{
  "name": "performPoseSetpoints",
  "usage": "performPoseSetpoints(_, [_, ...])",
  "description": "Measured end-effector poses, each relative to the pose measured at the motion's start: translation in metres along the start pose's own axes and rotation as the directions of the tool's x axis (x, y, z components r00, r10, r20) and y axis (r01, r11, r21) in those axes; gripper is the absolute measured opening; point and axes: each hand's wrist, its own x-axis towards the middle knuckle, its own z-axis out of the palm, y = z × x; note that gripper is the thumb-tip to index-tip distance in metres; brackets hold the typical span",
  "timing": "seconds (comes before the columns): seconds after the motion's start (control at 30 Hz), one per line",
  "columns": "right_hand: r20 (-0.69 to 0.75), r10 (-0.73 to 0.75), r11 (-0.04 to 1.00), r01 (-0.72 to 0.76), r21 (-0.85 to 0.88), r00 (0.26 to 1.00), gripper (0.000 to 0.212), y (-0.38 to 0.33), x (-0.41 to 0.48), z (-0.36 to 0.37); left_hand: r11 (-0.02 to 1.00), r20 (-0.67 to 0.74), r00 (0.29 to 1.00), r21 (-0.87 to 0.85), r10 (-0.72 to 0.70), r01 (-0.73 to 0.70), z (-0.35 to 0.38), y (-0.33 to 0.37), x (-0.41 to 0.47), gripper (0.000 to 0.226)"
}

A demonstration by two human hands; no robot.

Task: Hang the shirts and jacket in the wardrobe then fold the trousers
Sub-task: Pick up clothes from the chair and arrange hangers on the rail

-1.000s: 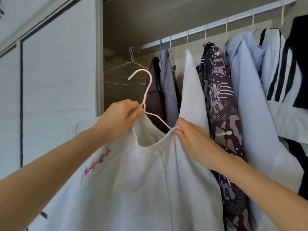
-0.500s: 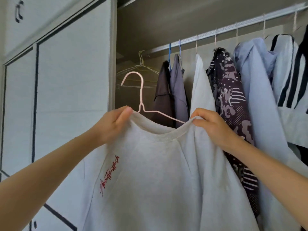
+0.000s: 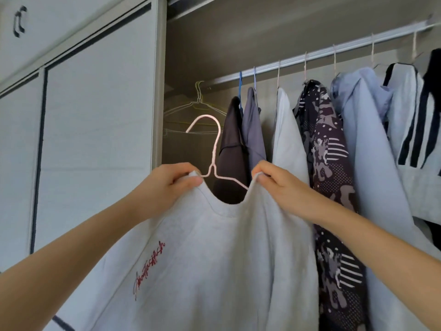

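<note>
The left hand (image 3: 167,187) pinches the left side of the white shirt's (image 3: 214,259) neckline, with its fingers curled around the cloth. The right hand (image 3: 279,185) pinches the right side in the same way. Between them the pink hanger (image 3: 213,151) stands upright, its hook curving toward the left hand. The shirt hangs lengthwise straight down below both hands, its red lettering facing the person. The wardrobe rail (image 3: 310,56) is above the hands.

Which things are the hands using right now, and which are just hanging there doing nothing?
Being used:
left hand and right hand, each pinching the neckline of the white sweatshirt; the pink wire hanger inside it; the wardrobe rail, where it probably goes.

Just there:
empty wire hangers, brown shirt, patterned shirt, light blue shirt, striped top, sliding door.
</note>
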Motion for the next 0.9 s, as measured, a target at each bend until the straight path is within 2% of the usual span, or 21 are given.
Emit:
performPoseSetpoints(0.13, [-0.279, 0.036, 0.999, -0.045, -0.025, 0.960, 0.019, -0.001, 0.002, 0.017, 0.999, -0.081, 0.996, 0.023, -0.038, 0.040, 0.002, -0.001, 0.003, 0.015])
performPoseSetpoints(0.27, [-0.367, 0.120, 0.990, -0.085, 0.111, 0.922, 0.019, 0.015, -0.001, 0.002, 0.996, -0.055, 0.997, 0.060, -0.062, 0.065, -0.024, -0.018, -0.013, 0.022])
performPoseSetpoints(0.33, [-0.365, 0.151, 0.975, -0.078, 0.207, 0.919, 0.019, 0.021, -0.004, -0.007, 0.992, -0.119, 0.989, 0.084, -0.088, 0.099, -0.035, -0.031, -0.019, 0.027])
performPoseSetpoints(0.43, [-0.285, 0.117, 0.973, -0.053, 0.225, 0.951, 0.011, 0.018, -0.003, -0.009, 0.975, -0.258, 0.957, 0.144, -0.129, 0.170, -0.036, -0.044, -0.020, 0.038])
performPoseSetpoints(0.5, [-0.216, 0.126, 0.981, -0.089, 0.171, 0.968, 0.015, 0.016, -0.001, -0.009, 0.956, -0.338, 0.928, 0.180, -0.160, 0.230, -0.035, -0.046, -0.018, 0.043])
performPoseSetpoints(0.6, [-0.114, 0.134, 0.989, -0.140, -0.049, 0.984, 0.017, 0.016, -0.003, -0.010, 0.944, -0.407, 0.896, 0.186, -0.180, 0.274, -0.040, -0.050, -0.020, 0.048])
performPoseSetpoints(0.67, [-0.100, 0.112, 0.989, -0.121, -0.085, 0.989, 0.029, 0.017, -0.006, -0.012, 0.939, -0.427, 0.887, 0.199, -0.175, 0.282, -0.043, -0.052, -0.023, 0.045])
performPoseSetpoints(0.73, [-0.116, 0.080, 0.996, -0.084, -0.029, 0.990, 0.033, 0.012, -0.008, -0.013, 0.918, -0.435, 0.889, 0.277, -0.145, 0.285, -0.042, -0.051, -0.023, 0.043])
performPoseSetpoints(0.9, [-0.165, 0.046, 0.995, -0.030, 0.097, 0.985, 0.033, 0.004, -0.010, -0.015, 0.910, -0.298, 0.952, 0.374, -0.062, 0.177, -0.042, -0.046, -0.019, 0.033])
